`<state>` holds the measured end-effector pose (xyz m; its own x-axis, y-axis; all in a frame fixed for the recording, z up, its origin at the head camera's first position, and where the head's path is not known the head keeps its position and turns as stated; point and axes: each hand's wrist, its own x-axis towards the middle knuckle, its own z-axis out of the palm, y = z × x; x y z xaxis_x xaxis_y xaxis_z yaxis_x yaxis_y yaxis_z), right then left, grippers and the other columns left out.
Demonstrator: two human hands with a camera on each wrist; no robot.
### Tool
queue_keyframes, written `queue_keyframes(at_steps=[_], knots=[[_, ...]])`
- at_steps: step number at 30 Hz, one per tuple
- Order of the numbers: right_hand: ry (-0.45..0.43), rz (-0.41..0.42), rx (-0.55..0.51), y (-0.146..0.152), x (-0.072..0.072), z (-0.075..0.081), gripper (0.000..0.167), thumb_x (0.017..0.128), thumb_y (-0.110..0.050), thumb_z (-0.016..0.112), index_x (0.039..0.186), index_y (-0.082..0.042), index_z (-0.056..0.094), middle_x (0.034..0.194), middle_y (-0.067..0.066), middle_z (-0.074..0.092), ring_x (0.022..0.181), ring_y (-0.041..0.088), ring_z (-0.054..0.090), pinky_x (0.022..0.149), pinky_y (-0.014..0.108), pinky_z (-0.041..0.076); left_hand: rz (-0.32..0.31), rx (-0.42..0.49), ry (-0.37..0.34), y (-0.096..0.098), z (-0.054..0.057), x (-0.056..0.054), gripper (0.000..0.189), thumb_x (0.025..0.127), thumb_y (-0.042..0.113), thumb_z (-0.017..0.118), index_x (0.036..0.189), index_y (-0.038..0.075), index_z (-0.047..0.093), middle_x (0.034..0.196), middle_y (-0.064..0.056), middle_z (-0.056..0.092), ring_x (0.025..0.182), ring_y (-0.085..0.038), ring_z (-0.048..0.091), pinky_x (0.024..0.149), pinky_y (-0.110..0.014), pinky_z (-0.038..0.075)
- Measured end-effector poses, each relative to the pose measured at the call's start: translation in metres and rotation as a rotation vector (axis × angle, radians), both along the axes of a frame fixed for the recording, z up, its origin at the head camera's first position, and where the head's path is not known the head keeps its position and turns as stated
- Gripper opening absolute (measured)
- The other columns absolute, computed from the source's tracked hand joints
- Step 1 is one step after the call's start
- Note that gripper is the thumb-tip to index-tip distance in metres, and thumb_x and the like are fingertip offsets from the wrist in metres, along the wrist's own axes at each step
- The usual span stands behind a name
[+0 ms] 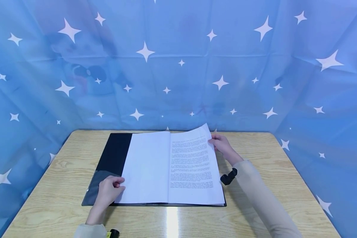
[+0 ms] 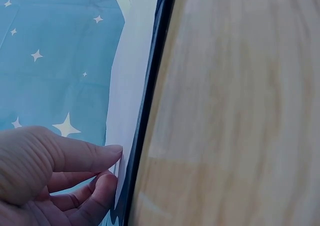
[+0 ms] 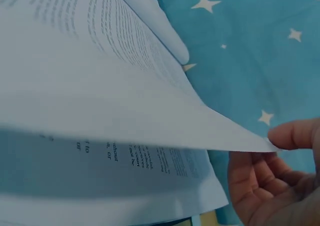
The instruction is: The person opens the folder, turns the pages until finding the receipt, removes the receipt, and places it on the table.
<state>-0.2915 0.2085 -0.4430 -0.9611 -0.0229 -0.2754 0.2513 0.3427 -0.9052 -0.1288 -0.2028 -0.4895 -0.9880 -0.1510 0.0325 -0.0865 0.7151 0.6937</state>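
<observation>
A black folder (image 1: 114, 150) lies spread on the table, a bound stack of white sheets inside it. My left hand (image 1: 109, 191) is at the lower left edge of the blank left page (image 1: 147, 168). In the left wrist view, the thumb (image 2: 95, 157) and curled fingertips pinch that paper edge. My right hand (image 1: 221, 144) pinches the outer edge of a printed sheet (image 1: 191, 165) near its top right corner. That corner is raised and the sheet bows. Beneath it, the right wrist view reveals another printed page (image 3: 150, 173).
A wood-grain table (image 1: 256, 145) carries the folder. Behind and at both sides hangs a blue curtain (image 1: 178, 76) with white stars. A dark translucent pocket (image 1: 96, 185) covers the folder's lower left corner. Light glares on the table's front (image 1: 172, 221).
</observation>
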Motion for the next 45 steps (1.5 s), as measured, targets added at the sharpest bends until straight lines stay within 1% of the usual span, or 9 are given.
queue_keyframes(at_steps=[3, 10, 15, 21, 28, 31, 36, 42, 45], knots=[[-0.008, 0.011, -0.025, -0.002, 0.004, 0.004, 0.037, 0.095, -0.014, 0.049, 0.125, 0.006, 0.045, 0.107, 0.013, 0.057, 0.082, 0.015, 0.055, 0.079, 0.036, 0.043, -0.001, 0.000, 0.000, 0.000, 0.000, 0.000, 0.022, 0.071, -0.006, 0.073, 0.093, -0.006, 0.070, 0.079, -0.008, 0.057, 0.070, -0.019, 0.050, 0.060, -0.026, 0.043], [0.003, 0.047, -0.061, -0.006, 0.016, 0.010, 0.024, 0.094, -0.012, 0.050, 0.113, 0.004, 0.049, 0.102, 0.012, 0.059, 0.079, 0.015, 0.058, 0.074, 0.034, 0.046, -0.004, -0.001, -0.002, 0.000, 0.000, 0.001, 0.022, 0.071, -0.006, 0.073, 0.093, -0.006, 0.070, 0.079, -0.008, 0.056, 0.070, -0.019, 0.050, 0.060, -0.025, 0.043], [0.006, 0.076, -0.049, -0.008, 0.023, 0.011, 0.026, 0.094, -0.014, 0.051, 0.113, 0.004, 0.051, 0.106, 0.015, 0.059, 0.083, 0.019, 0.059, 0.078, 0.039, 0.045, -0.002, 0.004, -0.004, 0.000, 0.000, 0.003, 0.022, 0.072, -0.006, 0.073, 0.093, -0.006, 0.069, 0.079, -0.008, 0.057, 0.070, -0.019, 0.050, 0.060, -0.025, 0.044], [0.011, 0.094, -0.045, -0.011, 0.030, 0.016, 0.026, 0.094, -0.014, 0.051, 0.114, 0.003, 0.051, 0.108, 0.015, 0.060, 0.087, 0.021, 0.059, 0.080, 0.040, 0.042, -0.003, 0.001, 0.006, 0.000, -0.001, 0.003, 0.022, 0.071, -0.006, 0.073, 0.093, -0.006, 0.070, 0.079, -0.008, 0.057, 0.070, -0.019, 0.050, 0.060, -0.026, 0.044], [0.031, 0.117, -0.050, -0.018, 0.038, 0.027, 0.021, 0.093, -0.012, 0.051, 0.108, 0.003, 0.053, 0.104, 0.014, 0.061, 0.085, 0.019, 0.060, 0.077, 0.038, 0.045, 0.000, 0.004, -0.005, -0.001, -0.002, 0.003, 0.023, 0.072, -0.006, 0.073, 0.094, -0.006, 0.069, 0.080, -0.008, 0.057, 0.070, -0.019, 0.051, 0.061, -0.026, 0.044], [0.049, 0.142, -0.047, -0.021, 0.041, 0.030, 0.022, 0.094, -0.012, 0.051, 0.108, 0.004, 0.053, 0.103, 0.015, 0.062, 0.083, 0.019, 0.061, 0.073, 0.035, 0.047, -0.001, 0.001, 0.005, -0.001, -0.002, 0.003, 0.023, 0.071, -0.006, 0.073, 0.093, -0.006, 0.069, 0.079, -0.008, 0.057, 0.070, -0.019, 0.051, 0.060, -0.025, 0.043], [0.039, 0.157, -0.073, -0.027, 0.042, 0.034, 0.026, 0.094, -0.014, 0.050, 0.111, 0.005, 0.053, 0.101, 0.016, 0.063, 0.077, 0.018, 0.063, 0.069, 0.032, 0.049, -0.003, -0.002, 0.013, -0.001, -0.002, 0.003, 0.022, 0.071, -0.006, 0.073, 0.093, -0.006, 0.069, 0.079, -0.008, 0.056, 0.069, -0.018, 0.050, 0.060, -0.025, 0.043], [0.017, 0.168, -0.111, -0.036, 0.043, 0.040, 0.032, 0.094, -0.016, 0.051, 0.119, 0.005, 0.051, 0.103, 0.015, 0.063, 0.078, 0.017, 0.064, 0.070, 0.031, 0.050, -0.001, -0.008, 0.027, 0.001, -0.001, 0.002, 0.023, 0.069, -0.007, 0.073, 0.092, -0.007, 0.070, 0.077, -0.007, 0.056, 0.069, -0.017, 0.051, 0.060, -0.025, 0.043], [0.030, 0.200, -0.124, -0.040, 0.044, 0.043, 0.034, 0.095, -0.017, 0.050, 0.121, 0.004, 0.051, 0.106, 0.016, 0.062, 0.081, 0.018, 0.064, 0.072, 0.032, 0.050, -0.004, -0.011, 0.030, 0.001, 0.000, 0.002, 0.022, 0.069, -0.007, 0.073, 0.092, -0.007, 0.070, 0.077, -0.007, 0.056, 0.069, -0.017, 0.051, 0.060, -0.025, 0.042]])
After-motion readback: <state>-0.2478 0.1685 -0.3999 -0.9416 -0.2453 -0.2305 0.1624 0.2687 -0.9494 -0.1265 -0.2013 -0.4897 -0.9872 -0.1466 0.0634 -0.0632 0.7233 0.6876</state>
